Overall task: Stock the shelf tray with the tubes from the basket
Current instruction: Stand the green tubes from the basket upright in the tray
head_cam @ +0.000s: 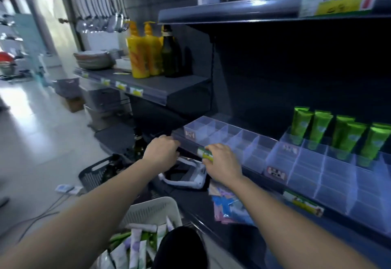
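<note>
Clear tray [249,141] (front edge) has both hands on it: left hand [161,149] curled, right hand [222,161] clamped on a green label [204,153].

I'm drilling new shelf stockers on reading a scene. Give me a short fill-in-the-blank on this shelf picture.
1. The tubes already standing in the clear tray are ____ in colour.
2. The white basket at the bottom of the view holds more ____.
3. Both hands, left and right, are at the tray's ____ edge.
4. The pump bottles on the shelf to the left are ____.

Missing words: green; tubes; front; yellow
</note>
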Tool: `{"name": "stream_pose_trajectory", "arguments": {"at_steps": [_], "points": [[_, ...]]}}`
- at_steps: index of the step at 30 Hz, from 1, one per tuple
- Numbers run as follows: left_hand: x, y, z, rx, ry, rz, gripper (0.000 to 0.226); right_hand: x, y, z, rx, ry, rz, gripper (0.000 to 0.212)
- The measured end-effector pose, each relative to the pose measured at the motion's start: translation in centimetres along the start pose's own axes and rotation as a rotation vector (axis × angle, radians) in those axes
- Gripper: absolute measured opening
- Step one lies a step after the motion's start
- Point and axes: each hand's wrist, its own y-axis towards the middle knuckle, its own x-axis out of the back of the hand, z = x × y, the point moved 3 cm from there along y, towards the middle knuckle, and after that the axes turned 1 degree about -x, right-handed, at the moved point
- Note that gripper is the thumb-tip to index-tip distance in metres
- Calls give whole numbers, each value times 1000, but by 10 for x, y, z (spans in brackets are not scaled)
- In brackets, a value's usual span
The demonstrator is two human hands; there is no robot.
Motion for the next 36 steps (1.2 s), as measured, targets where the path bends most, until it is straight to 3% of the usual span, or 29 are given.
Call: {"name": "stream_pose_trajectory", "arguments": {"at_steps": [14, 36], "points": [[-133, -103, 129, 307, 35, 311, 24, -185, 6, 101, 98, 53, 434, 34], [-398, -160, 212, 550, -120, 822, 45, -396, 5, 78, -5, -4, 837, 30]]}}
